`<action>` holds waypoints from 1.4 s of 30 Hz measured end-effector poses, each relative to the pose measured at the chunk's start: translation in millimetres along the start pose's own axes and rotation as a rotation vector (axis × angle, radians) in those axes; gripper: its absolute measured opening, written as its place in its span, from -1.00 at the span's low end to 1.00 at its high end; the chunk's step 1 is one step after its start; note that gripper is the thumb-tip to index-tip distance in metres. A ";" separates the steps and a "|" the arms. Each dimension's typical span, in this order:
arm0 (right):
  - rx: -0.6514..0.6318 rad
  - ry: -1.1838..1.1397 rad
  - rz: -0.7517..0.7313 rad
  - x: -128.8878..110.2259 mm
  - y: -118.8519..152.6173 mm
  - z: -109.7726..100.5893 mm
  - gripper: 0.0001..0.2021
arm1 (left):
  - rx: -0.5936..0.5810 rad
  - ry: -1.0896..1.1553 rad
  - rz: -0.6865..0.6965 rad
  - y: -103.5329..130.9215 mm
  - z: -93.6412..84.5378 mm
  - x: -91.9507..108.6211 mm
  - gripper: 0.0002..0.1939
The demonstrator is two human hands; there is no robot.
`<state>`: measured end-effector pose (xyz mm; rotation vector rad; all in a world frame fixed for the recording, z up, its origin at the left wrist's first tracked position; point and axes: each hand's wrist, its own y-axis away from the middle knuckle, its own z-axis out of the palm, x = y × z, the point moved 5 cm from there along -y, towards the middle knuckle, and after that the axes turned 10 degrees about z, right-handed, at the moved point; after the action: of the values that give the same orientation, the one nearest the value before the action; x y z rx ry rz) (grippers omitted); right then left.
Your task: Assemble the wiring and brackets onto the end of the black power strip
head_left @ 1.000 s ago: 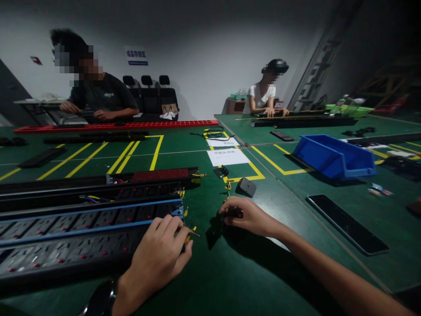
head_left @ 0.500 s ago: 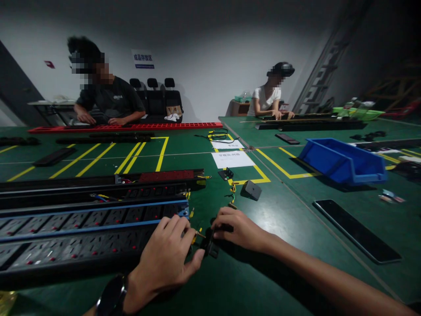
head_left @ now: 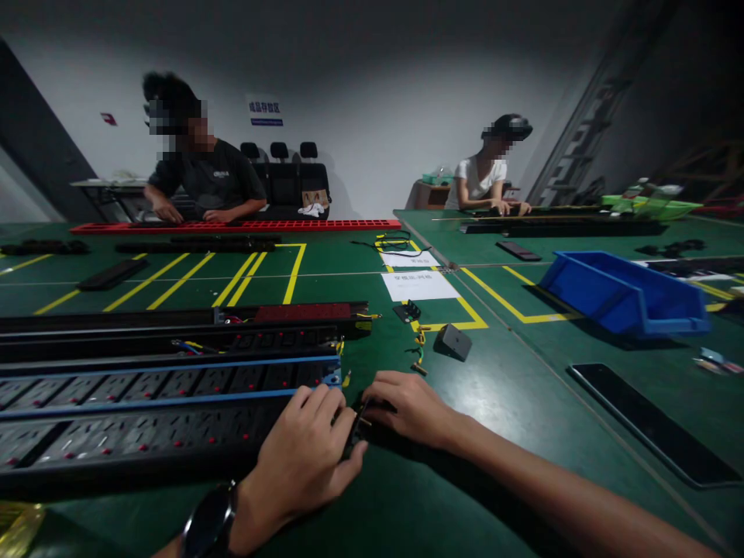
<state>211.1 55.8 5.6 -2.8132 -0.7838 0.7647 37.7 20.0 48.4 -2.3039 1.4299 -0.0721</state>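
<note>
My left hand (head_left: 311,446), with a dark watch (head_left: 210,519) on its wrist, has its fingers closed on a small black part (head_left: 356,430) at the end of the nearest socket strip (head_left: 174,438). My right hand (head_left: 404,407) pinches the same part from the right, its fingertips close to those of the left. A thin brass-coloured pin shows at the part. Behind lies a blue-edged strip (head_left: 191,381) with a row of sockets and red dots. The left fingers partly hide the strip ends.
Beyond my right hand lie a yellow-green wire (head_left: 419,349), a black block (head_left: 453,342) and paper sheets (head_left: 419,285). To the right are a blue bin (head_left: 628,294) and a dark phone-like slab (head_left: 651,422). Two people work across the table, one at a red rail (head_left: 232,226).
The view has shifted, so most things appear farther right. The black part has turned between my hands and now stands more upright, nearer my left fingers.
</note>
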 end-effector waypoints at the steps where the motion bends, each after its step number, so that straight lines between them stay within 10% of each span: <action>1: 0.004 0.005 0.009 -0.8 -0.2 0.4 -0.94 | -0.001 -0.013 0.007 -0.1 0.4 0.1 -0.84; 42: -0.021 -0.014 0.045 -2.0 2.3 1.9 -0.95 | 0.006 0.024 -0.015 1.4 -0.7 -0.9 -0.86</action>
<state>209.7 52.8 4.3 -2.8562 -0.7366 0.7883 36.0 20.0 48.7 -2.3166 1.4220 -0.1094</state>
